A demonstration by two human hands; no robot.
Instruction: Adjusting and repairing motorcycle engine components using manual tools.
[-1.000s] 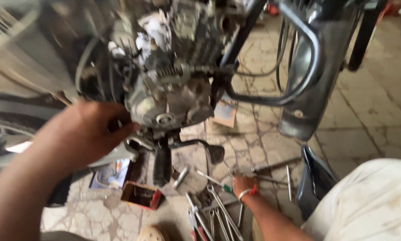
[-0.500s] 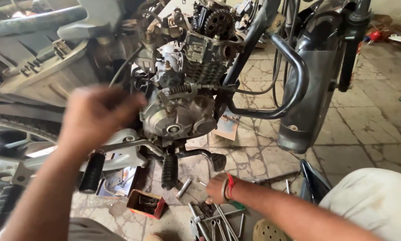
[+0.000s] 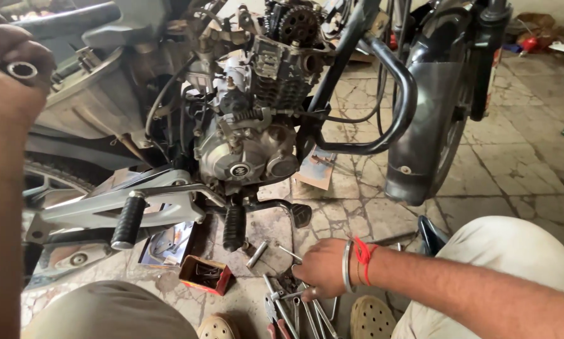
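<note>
My left hand (image 3: 10,69) is raised at the upper left, closed around a small metal socket (image 3: 22,69) whose round opening faces me. My right hand (image 3: 320,268) reaches down to the floor and rests on a pile of wrenches and metal tools (image 3: 292,302), its fingers curled among them; I cannot tell whether it grips one. A bangle and a red thread sit on that wrist. The motorcycle engine (image 3: 250,141) stands in front of me, with its cam sprocket exposed at the top.
A footpeg with black rubber (image 3: 128,220) juts out at the left and a gear lever (image 3: 280,209) under the engine. A small red box (image 3: 205,274) and loose bolts lie on the stone floor. The front fender (image 3: 426,132) and crash bar are at right. My knees frame the bottom.
My left hand has lifted away from the engine up to the upper left, now showing a socket. My right hand has stayed over the tool pile. The view has tilted upward.
</note>
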